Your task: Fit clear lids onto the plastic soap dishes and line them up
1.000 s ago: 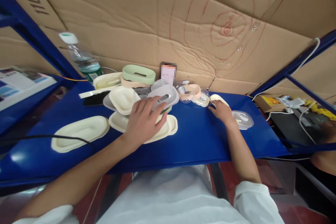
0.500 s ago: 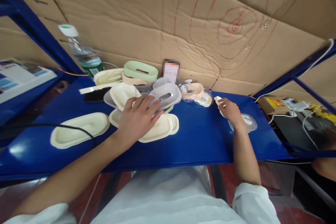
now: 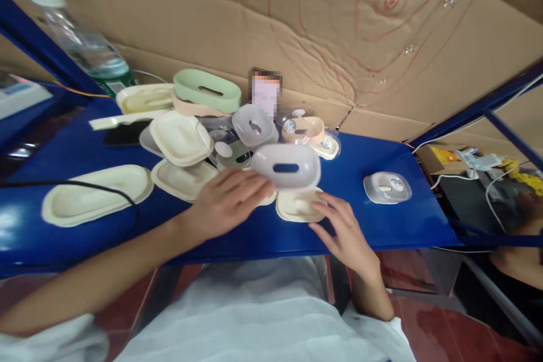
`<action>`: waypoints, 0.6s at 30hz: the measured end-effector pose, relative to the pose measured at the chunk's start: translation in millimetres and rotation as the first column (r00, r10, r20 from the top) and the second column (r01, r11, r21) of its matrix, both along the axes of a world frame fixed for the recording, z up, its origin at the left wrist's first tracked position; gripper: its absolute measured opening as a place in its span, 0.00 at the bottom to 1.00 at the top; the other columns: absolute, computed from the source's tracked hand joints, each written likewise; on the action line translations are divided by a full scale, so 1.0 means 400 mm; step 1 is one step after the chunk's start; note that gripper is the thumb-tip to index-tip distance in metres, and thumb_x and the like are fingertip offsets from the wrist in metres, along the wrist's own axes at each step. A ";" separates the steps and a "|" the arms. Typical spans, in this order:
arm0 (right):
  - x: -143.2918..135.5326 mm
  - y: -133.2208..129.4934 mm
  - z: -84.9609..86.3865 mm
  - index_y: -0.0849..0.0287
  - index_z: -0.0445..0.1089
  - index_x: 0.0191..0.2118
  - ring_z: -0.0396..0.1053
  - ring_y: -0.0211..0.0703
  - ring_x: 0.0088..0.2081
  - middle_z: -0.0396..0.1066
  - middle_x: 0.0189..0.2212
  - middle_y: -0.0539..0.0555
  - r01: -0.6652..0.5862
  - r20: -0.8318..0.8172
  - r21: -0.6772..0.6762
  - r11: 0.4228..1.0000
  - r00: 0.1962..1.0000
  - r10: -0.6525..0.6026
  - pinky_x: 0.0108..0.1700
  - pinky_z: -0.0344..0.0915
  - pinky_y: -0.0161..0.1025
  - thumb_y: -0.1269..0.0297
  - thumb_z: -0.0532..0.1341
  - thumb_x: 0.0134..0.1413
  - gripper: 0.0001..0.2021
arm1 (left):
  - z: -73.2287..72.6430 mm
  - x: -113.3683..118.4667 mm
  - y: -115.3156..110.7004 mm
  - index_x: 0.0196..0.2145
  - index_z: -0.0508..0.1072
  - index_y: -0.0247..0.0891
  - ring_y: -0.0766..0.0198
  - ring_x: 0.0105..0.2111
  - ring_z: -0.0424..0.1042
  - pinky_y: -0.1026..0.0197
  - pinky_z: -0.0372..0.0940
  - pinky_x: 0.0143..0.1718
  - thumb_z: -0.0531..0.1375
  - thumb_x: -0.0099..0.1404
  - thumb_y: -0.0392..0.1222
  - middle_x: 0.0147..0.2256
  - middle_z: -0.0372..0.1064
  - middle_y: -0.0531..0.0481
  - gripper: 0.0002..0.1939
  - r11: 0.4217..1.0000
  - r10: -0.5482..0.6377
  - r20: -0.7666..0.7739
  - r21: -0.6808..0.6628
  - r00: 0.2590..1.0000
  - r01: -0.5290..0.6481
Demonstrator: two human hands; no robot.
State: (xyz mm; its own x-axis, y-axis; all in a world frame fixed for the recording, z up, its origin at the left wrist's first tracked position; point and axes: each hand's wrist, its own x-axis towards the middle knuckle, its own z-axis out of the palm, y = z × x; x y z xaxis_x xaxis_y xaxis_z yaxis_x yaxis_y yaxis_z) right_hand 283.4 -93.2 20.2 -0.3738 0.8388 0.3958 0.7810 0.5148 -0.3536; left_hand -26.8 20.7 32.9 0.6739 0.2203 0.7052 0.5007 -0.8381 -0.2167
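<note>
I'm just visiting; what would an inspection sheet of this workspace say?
Surface: glossy blue tabletop.
Handled things: lilac-grey oval slotted shell; small cream oval tray.
Clutter: green oval slotted shell; white-capped clear plastic bottle.
Hands: left hand grips the lilac-grey shell's edge; right hand overlaps the small tray's edge, grip unclear.
Cables: black cable crosses in front of long cream oval tray; white cable at right.
Surroundings: brown cardboard backing with red pen lines; blue metal frame.
</note>
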 end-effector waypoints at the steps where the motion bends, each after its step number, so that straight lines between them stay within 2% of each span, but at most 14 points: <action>1: 0.008 -0.010 -0.003 0.47 0.62 0.71 0.66 0.61 0.70 0.66 0.69 0.63 0.031 -0.051 0.090 0.995 0.998 -0.026 0.66 0.71 0.62 0.66 0.67 0.70 0.29 | -0.003 0.015 -0.023 0.53 0.79 0.39 0.56 0.51 0.79 0.53 0.70 0.54 0.63 0.74 0.32 0.49 0.82 0.47 0.12 0.998 -0.059 -0.028 -0.006 0.998 0.059; 3: 0.026 -0.022 -0.012 0.42 0.59 0.73 0.59 0.65 0.74 0.57 0.75 0.61 0.056 -0.097 0.202 0.978 0.995 -0.037 0.69 0.69 0.65 0.67 0.69 0.67 0.35 | -0.019 0.043 -0.058 0.53 0.79 0.38 0.56 0.52 0.78 0.52 0.69 0.56 0.62 0.74 0.31 0.50 0.82 0.46 0.12 0.989 -0.147 -0.080 -0.034 0.986 0.145; 4: 0.034 -0.023 -0.018 0.41 0.60 0.73 0.57 0.66 0.75 0.56 0.75 0.59 0.040 -0.086 0.206 0.978 0.996 -0.023 0.70 0.67 0.67 0.68 0.69 0.67 0.35 | -0.031 0.056 -0.069 0.52 0.79 0.36 0.56 0.51 0.78 0.52 0.69 0.56 0.62 0.74 0.31 0.49 0.81 0.45 0.11 0.984 -0.175 -0.098 -0.051 0.980 0.170; 6: 0.044 -0.017 -0.034 0.43 0.66 0.69 0.57 0.65 0.75 0.61 0.73 0.59 -0.010 -0.050 0.141 0.990 0.999 0.017 0.70 0.67 0.67 0.69 0.67 0.68 0.28 | -0.055 0.077 -0.076 0.50 0.80 0.35 0.56 0.47 0.78 0.52 0.70 0.54 0.62 0.74 0.32 0.46 0.81 0.44 0.10 0.979 -0.199 -0.122 -0.071 0.972 0.192; 8: 0.050 -0.002 -0.050 0.48 0.71 0.63 0.62 0.61 0.73 0.70 0.67 0.58 -0.038 -0.061 0.066 0.997 0.997 0.042 0.70 0.68 0.65 0.71 0.64 0.71 0.20 | -0.072 0.091 -0.070 0.49 0.80 0.34 0.58 0.44 0.77 0.52 0.71 0.53 0.62 0.75 0.33 0.44 0.81 0.45 0.08 0.978 -0.200 -0.136 -0.081 0.970 0.190; 11: 0.056 0.018 -0.067 0.50 0.73 0.57 0.68 0.56 0.70 0.78 0.59 0.56 -0.017 -0.104 0.010 1.000 0.994 0.018 0.69 0.69 0.63 0.72 0.61 0.73 0.14 | -0.074 0.096 -0.053 0.53 0.79 0.35 0.58 0.46 0.77 0.51 0.70 0.59 0.60 0.76 0.32 0.46 0.81 0.46 0.11 0.974 -0.213 -0.170 -0.109 0.962 0.196; 15: 0.064 0.023 -0.064 0.51 0.73 0.56 0.68 0.56 0.69 0.78 0.58 0.56 0.017 -0.097 -0.007 1.000 0.995 -0.018 0.69 0.68 0.63 0.68 0.62 0.73 0.11 | -0.063 0.083 -0.038 0.58 0.77 0.36 0.56 0.54 0.76 0.47 0.65 0.67 0.58 0.76 0.29 0.52 0.79 0.44 0.17 0.970 -0.227 -0.209 -0.139 0.951 0.201; 18: 0.067 0.015 -0.055 0.51 0.72 0.61 0.66 0.59 0.70 0.78 0.57 0.58 0.020 -0.049 -0.015 1.000 0.999 -0.021 0.71 0.65 0.67 0.62 0.67 0.71 0.16 | -0.071 0.074 -0.030 0.59 0.76 0.36 0.55 0.57 0.74 0.46 0.63 0.70 0.59 0.75 0.29 0.54 0.78 0.43 0.18 0.958 -0.253 -0.209 -0.190 0.945 0.215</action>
State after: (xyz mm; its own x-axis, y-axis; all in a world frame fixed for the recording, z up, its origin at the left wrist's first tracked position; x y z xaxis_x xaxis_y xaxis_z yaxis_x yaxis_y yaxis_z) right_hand 310.3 -87.2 -1.9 -0.3367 0.8519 0.4011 0.7728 0.4934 -0.3992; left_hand 2.8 8.8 4.6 0.8591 0.1355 0.4936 0.2392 -0.9588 -0.1531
